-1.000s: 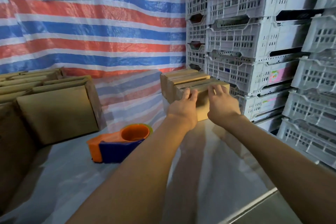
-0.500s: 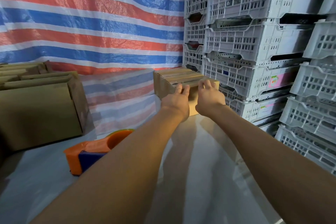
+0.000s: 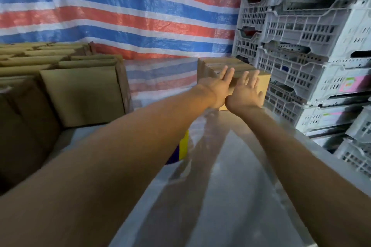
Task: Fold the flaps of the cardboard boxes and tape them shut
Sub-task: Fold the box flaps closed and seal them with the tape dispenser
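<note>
The person reaches both bare arms out across the desk [image 3: 230, 186], which is covered with a pale, glossy sheet. The closed cardboard box [image 3: 216, 63] sits toward the far right corner of the desk, just beside the stacked white plastic crates [image 3: 301, 46] that rise along the right edge. Both hands are on the side of the box facing the person. On the left hand [image 3: 217, 86] the fingers are straight and spread, with the tips reaching up to the box's top edge. On the right hand [image 3: 246, 92], close beside the left, the fingers are likewise straight and fanned, flat against the cardboard. Neither hand curls round anything. Along the left edge of the desk stands a pile of brown cardboard boxes [image 3: 80, 94], some with loose flaps showing on top, well apart from the box under the hands. A yellow and blue object [image 3: 183, 146] peeks out from beneath the left forearm; too little of it shows to tell what it is. A red, white and blue striped tarp [image 3: 120, 6] hangs behind the desk and spills onto its far edge between the pile and the box.
</note>
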